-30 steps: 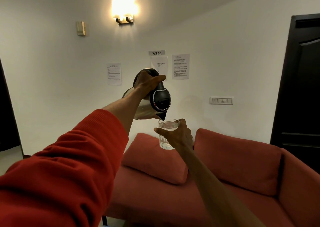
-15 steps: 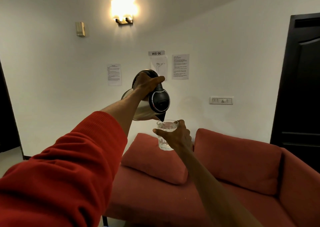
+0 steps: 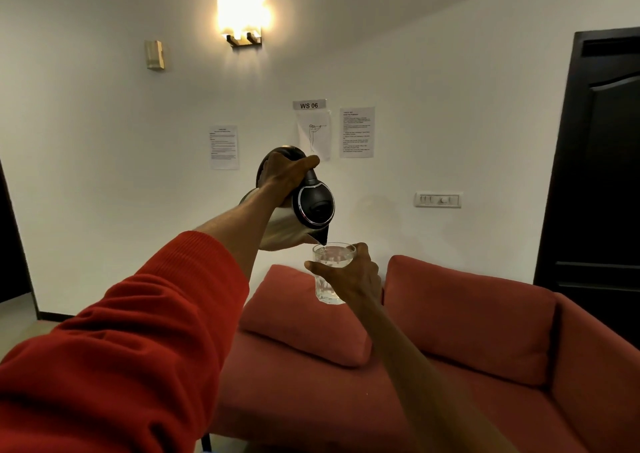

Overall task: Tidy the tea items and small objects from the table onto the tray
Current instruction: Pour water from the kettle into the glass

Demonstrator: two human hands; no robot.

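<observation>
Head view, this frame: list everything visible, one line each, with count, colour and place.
kettle: 1, steel and black, tilted, spout over the glass
glass: 1, clear, under the spout
sofa: 1, red, below the hands
cushion: 1, red, on the sofa
wall lamp: 1, lit, high on the wall
papers: 3 sheets plus a WS 06 label, white, on the wall
switch plate: 1, white, right wall
door: 1, dark, far right
left hand: grips the kettle handle, red sleeve
right hand: holds the glass
</observation>
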